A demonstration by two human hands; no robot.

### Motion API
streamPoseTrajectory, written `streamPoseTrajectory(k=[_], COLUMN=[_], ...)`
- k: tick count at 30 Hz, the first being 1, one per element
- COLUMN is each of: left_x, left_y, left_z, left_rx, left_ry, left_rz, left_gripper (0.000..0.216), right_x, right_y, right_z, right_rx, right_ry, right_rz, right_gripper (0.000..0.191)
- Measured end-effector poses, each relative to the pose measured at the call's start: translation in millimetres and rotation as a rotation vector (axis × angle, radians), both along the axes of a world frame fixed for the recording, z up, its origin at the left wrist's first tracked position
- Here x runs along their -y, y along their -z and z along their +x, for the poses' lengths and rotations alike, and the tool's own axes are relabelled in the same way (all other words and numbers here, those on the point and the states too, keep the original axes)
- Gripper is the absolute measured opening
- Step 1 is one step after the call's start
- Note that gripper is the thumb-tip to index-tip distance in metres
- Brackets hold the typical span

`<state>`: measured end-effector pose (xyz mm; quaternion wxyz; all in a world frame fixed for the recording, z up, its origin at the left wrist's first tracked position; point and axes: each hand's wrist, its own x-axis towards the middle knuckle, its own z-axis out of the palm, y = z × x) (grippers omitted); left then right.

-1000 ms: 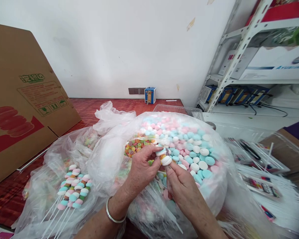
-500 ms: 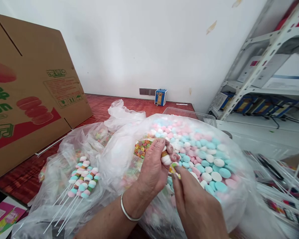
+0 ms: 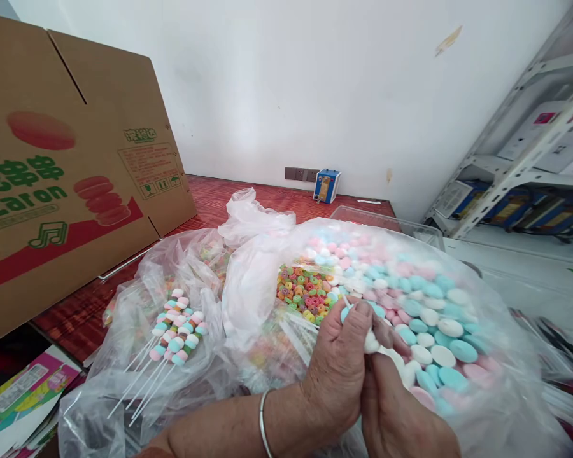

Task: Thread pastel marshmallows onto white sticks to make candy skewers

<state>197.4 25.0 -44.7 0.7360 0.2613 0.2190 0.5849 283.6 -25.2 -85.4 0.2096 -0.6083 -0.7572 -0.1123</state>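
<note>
My left hand [image 3: 339,366], with a silver bangle on its wrist, is closed around a marshmallow skewer [image 3: 371,343]. A white and a blue sweet show between its fingers, and a short piece of white stick pokes out at the top. My right hand [image 3: 401,410] presses closed against the underside of the left; what is in its fingers is hidden. Behind them a clear bag holds pink, white and blue marshmallows [image 3: 442,356]. Colourful ring candies [image 3: 303,289] lie to the left of my hands. Finished-looking marshmallow skewers [image 3: 179,327] rest on plastic further left.
A large printed cardboard box [image 3: 86,159] stands at the left on the red-brown table [image 3: 210,191]. A small blue-and-white box [image 3: 326,186] sits by the wall sockets [image 3: 302,173]. White metal shelving [image 3: 510,152] is on the right, with a clear tray [image 3: 386,219] behind the bag.
My view has swung left, and both hands sit lower and further right in it. The right hand has come up against the left. Orange and yellow candy seen at its fingertips is now out of sight.
</note>
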Motion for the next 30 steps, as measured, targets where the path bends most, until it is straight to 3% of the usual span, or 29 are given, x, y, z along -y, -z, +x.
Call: streamPoseTrajectory(k=[3, 6, 8, 10, 12, 14, 17, 21, 26, 30], left_x=[-5, -22, -41, -60, -77, -88, -94, -92, -82, -71], left_y=[5.5, 11.1, 14.9, 18.8, 23.0, 27.4, 33.3, 36.5, 31.9, 25.7], left_z=[-17, -51, -80, -108, -129, -142, -148, -144, -134, -126], left_rx=[-0.130, -0.419, -0.742, -1.210, -1.564, -1.738, -1.816, -1.849, -1.647, -1.559], left_ry=[-0.039, -0.113, -0.307, -0.496, -0.483, -0.407, -0.390, -0.419, -0.447, -0.415], left_rz=[0.075, 0.250, 0.375, 0.546, 0.710, 0.797, 0.787, 0.723, 0.649, 0.702], left_gripper=[0.037, 0.036, 0.036, 0.026, 0.027, 0.034, 0.034, 0.019, 0.012, 0.015], right_x=[-15, -27, -32, -33, -33, -33, -32, -32, -36, -40], right_y=[-4.5, -14.4, -18.8, -18.9, -15.1, -9.7, -3.2, 0.1, 0.0, -3.8], right_z=[-12, -23, -24, -24, -23, -22, -22, -23, -32, -37], right_rx=[-0.111, -0.202, -0.193, -0.173, -0.169, -0.170, -0.165, -0.134, -0.101, -0.080], right_ry=[-0.057, 0.005, 0.043, 0.055, 0.049, 0.037, 0.021, 0.000, 0.021, 0.054], right_rz=[0.036, 0.040, 0.028, 0.018, 0.001, -0.030, -0.066, -0.111, -0.158, -0.246], right_gripper=[0.032, 0.036, 0.036, 0.035, 0.033, 0.032, 0.031, 0.027, 0.024, 0.024])
